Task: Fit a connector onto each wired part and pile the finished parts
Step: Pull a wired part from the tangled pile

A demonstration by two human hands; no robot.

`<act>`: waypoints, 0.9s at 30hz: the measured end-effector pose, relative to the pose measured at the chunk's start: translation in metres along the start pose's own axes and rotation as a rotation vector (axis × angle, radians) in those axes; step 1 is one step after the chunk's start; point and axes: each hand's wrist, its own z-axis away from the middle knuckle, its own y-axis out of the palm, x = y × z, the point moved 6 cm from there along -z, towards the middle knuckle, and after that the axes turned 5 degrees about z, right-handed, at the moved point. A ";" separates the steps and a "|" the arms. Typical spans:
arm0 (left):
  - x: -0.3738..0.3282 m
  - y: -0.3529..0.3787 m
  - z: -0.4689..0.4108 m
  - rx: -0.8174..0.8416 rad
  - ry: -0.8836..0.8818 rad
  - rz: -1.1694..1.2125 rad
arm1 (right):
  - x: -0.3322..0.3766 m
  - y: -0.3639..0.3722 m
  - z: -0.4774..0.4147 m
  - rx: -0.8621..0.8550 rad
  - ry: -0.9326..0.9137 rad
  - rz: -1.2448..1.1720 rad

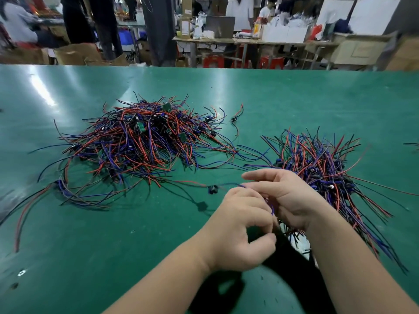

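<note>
A big heap of wired parts [145, 137] with red, blue and black leads and small green boards lies at the centre left of the green table [294, 105]. A second pile of wired parts [322, 164] lies at the right, behind my right hand. My left hand [240, 225] and my right hand [283, 198] meet above the table's near middle. Both pinch one wired part; its blue lead [229, 184] runs left to a small black connector [212, 188] hanging above the table. What sits between my fingers is hidden.
A loose black connector with red leads [234, 118] lies between the two piles. Long stray wires [20, 220] trail to the left edge. Beyond the table's far edge stand cardboard boxes, red stools, cluttered benches and several people.
</note>
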 end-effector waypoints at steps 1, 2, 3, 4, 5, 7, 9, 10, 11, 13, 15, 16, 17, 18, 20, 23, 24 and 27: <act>0.001 -0.003 -0.001 -0.048 -0.001 0.076 | 0.002 -0.003 -0.001 -0.035 -0.027 -0.070; 0.004 -0.007 -0.001 -0.102 -0.025 0.175 | 0.005 -0.005 -0.002 -0.066 -0.055 -0.140; 0.009 -0.013 -0.001 -0.159 -0.091 0.281 | 0.007 -0.007 -0.003 -0.087 -0.080 -0.209; 0.017 -0.017 0.001 -0.219 -0.203 0.366 | 0.009 -0.009 -0.004 -0.092 -0.099 -0.271; 0.027 -0.022 0.003 -0.287 -0.338 0.411 | 0.012 -0.010 -0.003 -0.085 -0.112 -0.317; 0.050 -0.030 0.009 -0.428 -0.606 0.454 | 0.016 -0.008 -0.001 -0.040 -0.112 -0.342; 0.066 -0.035 0.012 -0.535 -0.777 0.596 | 0.015 -0.003 0.002 0.001 -0.093 -0.308; 0.070 -0.037 0.011 -0.581 -0.801 0.695 | 0.013 0.001 0.002 0.016 -0.080 -0.293; 0.072 -0.039 0.010 -0.632 -0.790 0.789 | 0.011 0.004 0.002 0.030 -0.066 -0.281; 0.072 -0.044 0.009 -0.718 -0.708 0.940 | 0.007 0.009 0.003 0.066 -0.034 -0.252; 0.070 -0.048 0.008 -0.764 -0.636 1.042 | 0.004 0.015 0.006 0.120 0.010 -0.193; 0.068 -0.049 0.008 -0.774 -0.621 1.084 | 0.002 0.017 0.008 0.150 0.031 -0.144; 0.067 -0.050 0.008 -0.775 -0.615 1.126 | 0.000 0.019 0.010 0.183 0.047 -0.092; 0.066 -0.050 0.007 -0.763 -0.615 1.167 | -0.001 0.021 0.012 0.218 0.058 -0.043; 0.063 -0.049 0.007 -0.710 -0.633 1.237 | -0.001 0.024 0.015 0.268 0.056 0.025; 0.060 -0.045 0.006 -0.585 -0.719 1.184 | 0.006 0.018 0.009 0.196 -0.016 0.015; 0.060 -0.041 0.007 -0.532 -0.761 1.148 | 0.007 0.015 0.006 0.158 -0.044 -0.013; 0.058 -0.026 0.011 -0.344 -0.854 1.088 | 0.005 0.015 0.001 0.166 -0.093 -0.039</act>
